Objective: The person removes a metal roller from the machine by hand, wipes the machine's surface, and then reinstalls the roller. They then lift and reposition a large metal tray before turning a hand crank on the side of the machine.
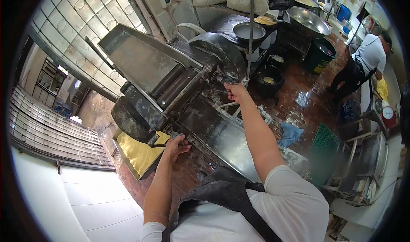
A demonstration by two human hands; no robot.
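Note:
In front of me stands a large, worn dough roller machine (pixel 171 86) with a slanted metal feed tray (pixel 139 56) on top. My right hand (pixel 234 91) has its fingers curled at a dough-crusted adjusting knob (pixel 226 78) on the machine's right side. At the left side, my left hand (pixel 176 148) is closed just below a similar knob (pixel 171 130); its fingertips partly hide what they grip. Between my arms, a smooth metal outfeed tray (pixel 222 135) slopes toward my apron, with nothing lying on it.
A tray of yellow dough or meal (pixel 139 150) sits low at left. Pans (pixel 248 31) and black buckets (pixel 270 80) stand behind at right. A blue cloth (pixel 291 134) and a green crate (pixel 325 141) lie on the wet brick floor. A co-worker (pixel 371 56) bends over a bench.

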